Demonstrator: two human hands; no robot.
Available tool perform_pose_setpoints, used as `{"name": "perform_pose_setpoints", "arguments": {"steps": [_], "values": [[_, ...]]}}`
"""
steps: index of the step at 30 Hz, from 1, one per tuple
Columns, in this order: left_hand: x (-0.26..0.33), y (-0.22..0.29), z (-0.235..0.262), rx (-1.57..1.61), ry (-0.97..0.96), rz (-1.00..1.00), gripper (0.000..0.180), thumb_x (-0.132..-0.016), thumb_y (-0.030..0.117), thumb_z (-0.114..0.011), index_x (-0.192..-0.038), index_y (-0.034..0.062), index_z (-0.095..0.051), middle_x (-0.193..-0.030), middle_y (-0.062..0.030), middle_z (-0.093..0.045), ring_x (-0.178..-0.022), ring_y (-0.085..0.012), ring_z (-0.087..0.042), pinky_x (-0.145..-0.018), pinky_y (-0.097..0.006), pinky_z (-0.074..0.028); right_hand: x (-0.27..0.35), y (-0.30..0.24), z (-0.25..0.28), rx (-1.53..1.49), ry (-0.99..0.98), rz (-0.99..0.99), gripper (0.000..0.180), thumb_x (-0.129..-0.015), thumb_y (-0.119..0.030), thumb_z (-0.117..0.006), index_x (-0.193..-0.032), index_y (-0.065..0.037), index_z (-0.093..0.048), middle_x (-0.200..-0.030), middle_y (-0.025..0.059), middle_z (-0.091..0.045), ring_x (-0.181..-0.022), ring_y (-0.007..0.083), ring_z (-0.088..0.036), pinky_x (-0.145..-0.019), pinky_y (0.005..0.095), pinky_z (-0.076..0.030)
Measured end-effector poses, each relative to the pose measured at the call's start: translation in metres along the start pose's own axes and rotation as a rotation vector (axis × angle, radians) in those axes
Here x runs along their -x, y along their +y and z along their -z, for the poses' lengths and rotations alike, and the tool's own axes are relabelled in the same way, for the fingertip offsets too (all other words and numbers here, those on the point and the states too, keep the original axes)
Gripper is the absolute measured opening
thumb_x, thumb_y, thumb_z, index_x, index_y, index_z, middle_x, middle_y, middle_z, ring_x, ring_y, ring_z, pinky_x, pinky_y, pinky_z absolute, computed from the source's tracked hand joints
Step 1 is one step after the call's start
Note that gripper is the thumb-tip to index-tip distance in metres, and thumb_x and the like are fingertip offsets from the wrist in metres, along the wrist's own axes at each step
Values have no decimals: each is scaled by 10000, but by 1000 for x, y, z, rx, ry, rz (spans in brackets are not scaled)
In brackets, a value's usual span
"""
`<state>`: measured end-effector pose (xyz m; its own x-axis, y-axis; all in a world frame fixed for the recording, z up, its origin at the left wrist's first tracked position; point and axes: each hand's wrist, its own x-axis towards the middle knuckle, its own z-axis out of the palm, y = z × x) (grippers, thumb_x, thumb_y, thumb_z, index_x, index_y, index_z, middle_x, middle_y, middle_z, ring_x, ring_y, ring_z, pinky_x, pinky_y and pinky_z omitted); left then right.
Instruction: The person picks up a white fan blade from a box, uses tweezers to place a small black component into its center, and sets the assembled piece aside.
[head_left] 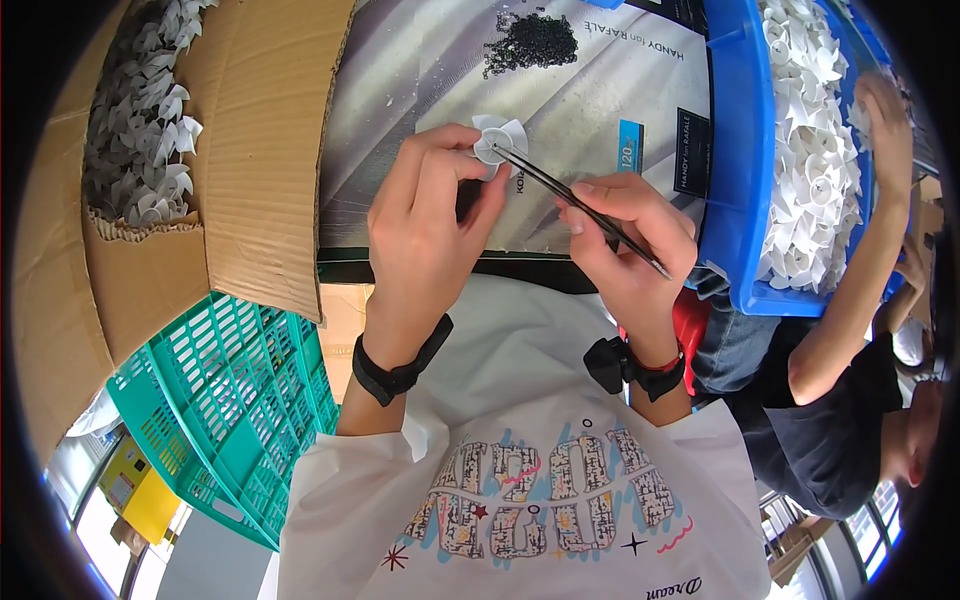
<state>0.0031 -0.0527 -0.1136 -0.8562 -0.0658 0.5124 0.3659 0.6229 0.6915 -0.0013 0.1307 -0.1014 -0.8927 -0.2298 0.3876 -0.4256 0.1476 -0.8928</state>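
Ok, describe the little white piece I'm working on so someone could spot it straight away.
Start at the grey printed sheet between the cardboard box and the blue bin. Over it, the left hand pinches one white fan wheel. Unlike the heaped wheels, it alone is held, with black tweezers touching it.

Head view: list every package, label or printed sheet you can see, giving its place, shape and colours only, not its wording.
Cardboard box: upper left, brown, open, holding white fan-shaped parts.
Printed sheet: top centre under the hands, flat, grey-white with dark lettering.
Blue label patch: on that sheet, small rectangle.
Black label patch: beside it, upright rectangle.
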Motion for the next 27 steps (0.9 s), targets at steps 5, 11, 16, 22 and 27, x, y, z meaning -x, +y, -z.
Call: {"name": "perform_pose_setpoints", "arguments": {"steps": [5, 11, 16, 22, 27], "values": [[-1, 3, 1, -3, -15, 20, 292, -734, -37, -799, -888, 31, -561, -1005, -106, -651, -706, -221, -651, -571, -320, -531, 2, 0, 1, 2, -5, -9, 241, -764, 161, -665, -988, 78, -634, -887, 170, -694, -797, 206, -706, -714, 271, -558], [0, 5, 3, -74, -42, 16, 299, -732, -28, -799, -995, 32, -669, -1044, -83, -663, -805, -181, -650, -643, -280, -541, 1, 1, 1, -11, -7, 9, 243, -765, 162, -661, -992, 77, -634, -886, 173, -694, -794, 204, -706, -711, 267, -558], [-1, 5, 3, -78, -36, 9, 283, -731, -31, -798, -990, 32, -704, -1035, -82, -659, -843, -208, -660, -667, -297, -548, 0, 2, 0, -22, 3, 5, 245, -767, 166, -658, -994, 78, -634, -893, 175, -694, -797, 202, -707, -716, 265, -559], [-3, 1, 2, -87, -8, -72, 276, -746, -10, -797, -992, 36, -679, -1041, -68, -633, -649, -171, -639, -559, -290, -526, 0, 1, 0, -28, -1, 3, 251, -766, 170, -658, -1000, 80, -632, -898, 176, -695, -803, 200, -707, -723, 264, -560], [-3, 5, 3, -82, -25, -31, 280, -744, -17, -795, -991, 25, -670, -1042, -72, -634, -668, -176, -650, -573, -298, -538, 0, 1, 0, -36, 1, 1, 256, -765, 171, -659, -1003, 81, -631, -901, 176, -695, -801, 201, -707, -722, 263, -559]]}}
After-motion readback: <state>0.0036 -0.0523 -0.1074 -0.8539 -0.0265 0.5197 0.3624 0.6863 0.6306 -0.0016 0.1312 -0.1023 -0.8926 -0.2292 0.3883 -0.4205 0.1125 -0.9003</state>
